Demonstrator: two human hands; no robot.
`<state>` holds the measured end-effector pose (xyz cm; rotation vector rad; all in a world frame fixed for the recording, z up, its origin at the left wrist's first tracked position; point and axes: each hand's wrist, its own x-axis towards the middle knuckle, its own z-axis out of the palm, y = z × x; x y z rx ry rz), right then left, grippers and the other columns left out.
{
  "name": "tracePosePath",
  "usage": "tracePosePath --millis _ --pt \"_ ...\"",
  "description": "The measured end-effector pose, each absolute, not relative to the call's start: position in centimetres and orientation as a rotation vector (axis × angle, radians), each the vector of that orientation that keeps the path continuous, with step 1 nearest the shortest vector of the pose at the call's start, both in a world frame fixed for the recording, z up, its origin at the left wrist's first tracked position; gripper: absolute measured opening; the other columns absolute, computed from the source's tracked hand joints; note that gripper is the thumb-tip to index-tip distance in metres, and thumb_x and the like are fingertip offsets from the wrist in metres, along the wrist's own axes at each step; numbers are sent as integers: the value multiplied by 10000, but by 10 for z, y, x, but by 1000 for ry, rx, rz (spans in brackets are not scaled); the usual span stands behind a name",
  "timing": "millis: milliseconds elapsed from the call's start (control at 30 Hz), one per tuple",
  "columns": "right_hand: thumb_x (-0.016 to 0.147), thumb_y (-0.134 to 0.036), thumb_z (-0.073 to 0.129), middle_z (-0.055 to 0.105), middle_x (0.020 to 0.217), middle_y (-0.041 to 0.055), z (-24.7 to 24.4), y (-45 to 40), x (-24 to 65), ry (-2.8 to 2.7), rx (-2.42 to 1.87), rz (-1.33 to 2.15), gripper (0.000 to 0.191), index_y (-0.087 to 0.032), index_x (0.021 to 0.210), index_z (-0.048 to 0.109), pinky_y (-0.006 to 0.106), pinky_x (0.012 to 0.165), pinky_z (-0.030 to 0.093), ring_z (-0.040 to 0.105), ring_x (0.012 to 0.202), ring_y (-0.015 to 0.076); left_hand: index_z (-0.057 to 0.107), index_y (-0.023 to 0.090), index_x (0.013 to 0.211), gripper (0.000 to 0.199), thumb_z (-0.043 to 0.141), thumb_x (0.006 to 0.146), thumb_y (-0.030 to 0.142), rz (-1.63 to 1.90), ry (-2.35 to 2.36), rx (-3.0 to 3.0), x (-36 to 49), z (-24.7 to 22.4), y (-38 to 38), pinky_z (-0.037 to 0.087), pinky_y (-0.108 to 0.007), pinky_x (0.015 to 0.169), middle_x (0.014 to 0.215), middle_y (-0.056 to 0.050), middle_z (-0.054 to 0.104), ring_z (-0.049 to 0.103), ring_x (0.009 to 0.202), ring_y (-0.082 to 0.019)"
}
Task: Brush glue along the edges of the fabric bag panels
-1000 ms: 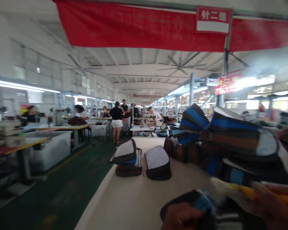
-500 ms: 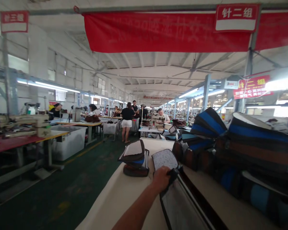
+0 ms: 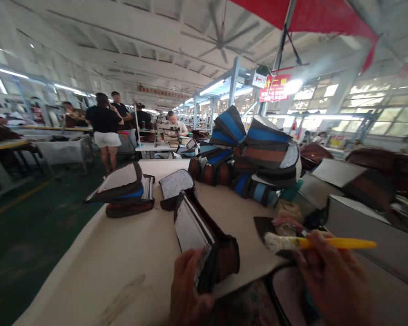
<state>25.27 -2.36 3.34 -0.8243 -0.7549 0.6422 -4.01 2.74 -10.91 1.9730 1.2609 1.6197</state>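
Observation:
My left hand (image 3: 190, 290) grips the near end of a long stitched fabric piece (image 3: 195, 222), grey on its flat side with dark and brown edging, which lies on the pale tabletop (image 3: 139, 267). In my right hand (image 3: 333, 271) is a paintbrush with a yellow handle (image 3: 340, 243); its pale bristles (image 3: 279, 242) point left. Beneath the bristles sits a dark flap (image 3: 265, 228). A speckled light panel (image 3: 177, 182) lies just beyond the long piece, and a small stack of stitched pieces (image 3: 129, 188) is at the left edge.
Piles of blue, brown and dark stitched pieces (image 3: 265, 147) fill the table's far right. More grey panels (image 3: 363, 231) stand at the right. People, including one in white shorts (image 3: 108, 139), are beyond the table on the left. A ceiling fan (image 3: 221, 44) hangs overhead.
The view has swung right and downward. My right hand has come into view with the paintbrush. My left hand now grips the long piece's near end instead of its far end.

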Motion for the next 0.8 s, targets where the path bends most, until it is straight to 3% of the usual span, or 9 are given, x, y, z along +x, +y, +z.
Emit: tracePosePath --millis 67,133,200,300,367,533,667,800 --pt "794 -359 828 533 544 -85 40 -20 232 -711 -831 692 227 -224 862 658 231 533 588 516 447 88 562 197 1417 891 678 728 750 1613 1335 2045 -19 -111 17 510 -507 1019 1338 -181 539 556 1223 -374" --pt "777 -376 841 485 515 -92 45 -17 215 -724 -811 744 264 -213 830 640 199 470 523 472 430 78 565 195 1405 779 744 761 596 1563 1377 2016 0 -100 19 537 -483 974 1242 -159 591 605 1128 -340" --pt "796 -380 829 454 499 -96 48 -14 207 -809 -786 755 264 -205 837 637 179 453 468 449 433 71 625 185 1314 540 684 855 464 1518 1331 1952 10 -82 28 552 -428 915 1106 -121 631 638 1019 -289" --pt "847 -378 789 453 501 -96 53 -4 209 -954 -806 660 237 -198 851 635 175 463 435 452 446 69 721 191 999 231 587 923 363 1458 1214 1930 13 -55 42 544 -335 780 883 -55 621 640 830 -222" --pt "866 -385 766 479 508 -88 60 3 210 -1058 -836 567 238 -194 834 626 184 457 429 472 449 77 709 197 862 215 569 932 344 1437 1160 1948 10 -43 46 520 -301 731 820 -31 593 625 776 -198" --pt "925 -412 655 526 511 -63 77 16 186 -1399 -926 422 257 -194 799 601 205 430 401 484 427 96 679 195 833 188 587 936 323 1399 1091 1969 7 -24 35 471 -266 701 813 -7 559 597 756 -170" --pt "912 -367 634 615 606 -2 83 29 173 -1615 -1026 247 232 -186 769 624 250 533 451 585 550 145 620 187 749 205 602 920 300 1362 1019 1945 6 -12 25 439 -252 670 796 1 535 560 734 -159" --pt "888 -350 655 624 613 12 95 29 182 -1599 -1055 147 244 -185 711 620 267 577 444 591 572 154 590 187 709 248 598 925 309 1290 970 1879 1 -5 23 419 -252 671 775 9 502 536 734 -160"
